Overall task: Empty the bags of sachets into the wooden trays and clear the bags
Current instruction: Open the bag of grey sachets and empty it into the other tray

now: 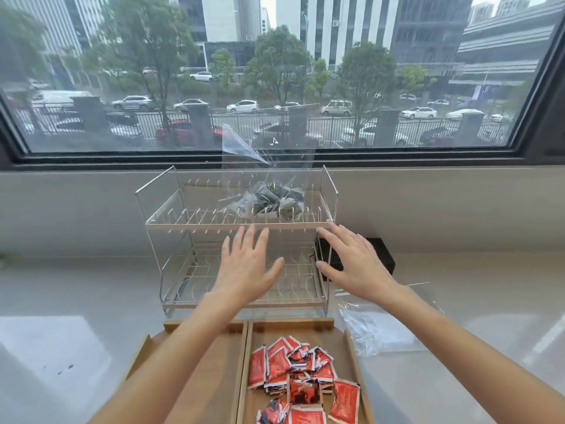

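Note:
A clear plastic bag holding several dark sachets stands on the top shelf of a wire rack. My left hand and my right hand are both raised in front of the rack, fingers spread, holding nothing. Just below them lie two wooden trays side by side. The left tray is partly hidden by my left arm and shows no sachets. The right tray holds a heap of red sachets. An empty clear bag lies flat on the counter to the right of the trays.
The white counter runs under a wide window. A black box sits behind the rack's right side. The rack's lower shelf holds nothing.

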